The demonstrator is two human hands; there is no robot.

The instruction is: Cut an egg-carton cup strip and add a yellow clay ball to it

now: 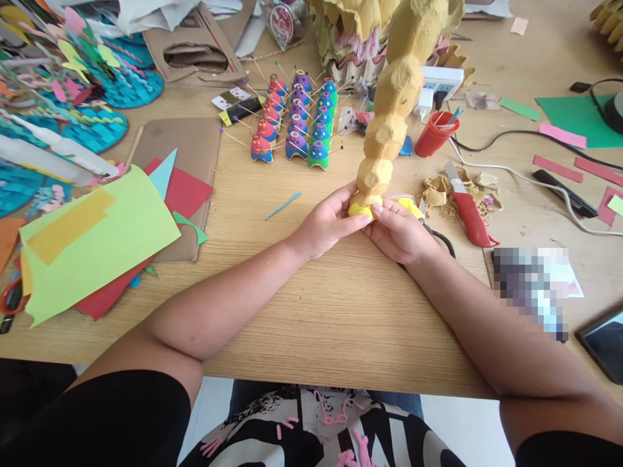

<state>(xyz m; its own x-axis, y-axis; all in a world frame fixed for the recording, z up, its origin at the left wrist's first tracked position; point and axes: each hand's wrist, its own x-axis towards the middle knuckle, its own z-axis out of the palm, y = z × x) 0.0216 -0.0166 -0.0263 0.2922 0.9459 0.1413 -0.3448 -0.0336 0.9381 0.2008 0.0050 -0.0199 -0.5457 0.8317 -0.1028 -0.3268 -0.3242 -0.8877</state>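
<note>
Both hands grip the near end of a long strip of yellow-tan egg-carton cups [384,136], which slants up and away from me over the table. My left hand [327,224] is closed on the strip's left side, thumb pressed on its bright yellow end [359,211]. From the other side my right hand [398,232] pinches the same end with thumb and fingers. Behind the right hand lie dark-handled scissors [442,239], partly hidden, beside another bright yellow bit [409,206]. A thin blue stick [283,205] rests on the wood left of the strip.
Rows of painted egg-carton caterpillars [295,117] stand beyond my hands. At right lie a red-handled knife [470,211], carton scraps [435,191], a red cup [435,134] and cables. Coloured paper [102,240] covers the left, with stacked egg cartons [355,32] behind.
</note>
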